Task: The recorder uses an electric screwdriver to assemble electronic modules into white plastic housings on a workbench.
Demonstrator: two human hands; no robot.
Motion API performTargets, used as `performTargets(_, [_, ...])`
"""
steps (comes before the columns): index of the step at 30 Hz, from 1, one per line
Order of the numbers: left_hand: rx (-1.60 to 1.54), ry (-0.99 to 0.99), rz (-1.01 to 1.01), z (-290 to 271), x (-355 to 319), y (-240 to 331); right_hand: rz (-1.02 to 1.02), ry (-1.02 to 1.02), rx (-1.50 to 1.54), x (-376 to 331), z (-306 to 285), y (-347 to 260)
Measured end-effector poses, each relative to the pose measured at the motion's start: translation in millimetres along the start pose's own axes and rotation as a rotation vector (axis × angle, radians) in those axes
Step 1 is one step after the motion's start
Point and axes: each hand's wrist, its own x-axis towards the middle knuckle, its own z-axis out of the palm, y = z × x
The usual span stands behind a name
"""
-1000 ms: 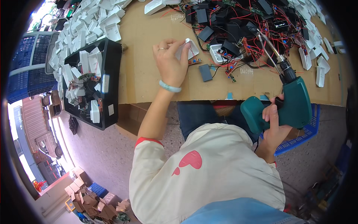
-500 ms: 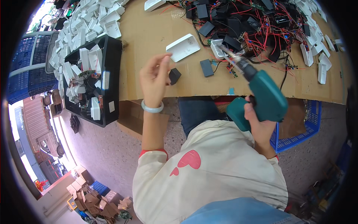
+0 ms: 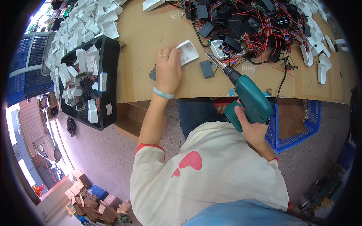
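My left hand (image 3: 168,71), with a pale bangle on the wrist, is over the cardboard-covered table. Its fingers are curled onto the left end of a shallow white plastic case (image 3: 190,52), whose hollow side faces up. A small black box (image 3: 152,74) is partly hidden beside that hand. My right hand (image 3: 253,132) is wrapped round the grip of a green cordless screwdriver (image 3: 253,96). Its long metal tip points up and left, above the table, near a second black box (image 3: 206,69) and another white case (image 3: 217,50) with a black box against it.
A heap of black boxes, red wires and small circuit boards (image 3: 260,34) covers the back right. White cases (image 3: 85,24) pile up at the left. A black crate (image 3: 110,96) there holds cases and boards. Below the table's front edge are a blue basket (image 3: 298,139) and a cardboard box (image 3: 130,120).
My left hand has moved right and down, closing on the end of the white case. The screwdriver has shifted left, its tip now left of the second white case.
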Motion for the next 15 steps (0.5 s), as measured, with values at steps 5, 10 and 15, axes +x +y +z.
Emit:
performTargets(5, [0.129, 0.081, 0.09, -10.2, -35.8, 9.9, -0.031, -0.075, -0.071, -2.6, 0.5, 8.5])
performTargets(10, [0.154, 0.323, 0.07, -3.4, -47.3, 29.4, -0.086, -0.133, -0.16, 3.3, 8.2, -3.2])
performTargets(15, [0.007, 0.493, -0.056, 6.3, -62.9, 36.1, -0.101, -0.095, -0.124, -1.3, 8.5, 5.6])
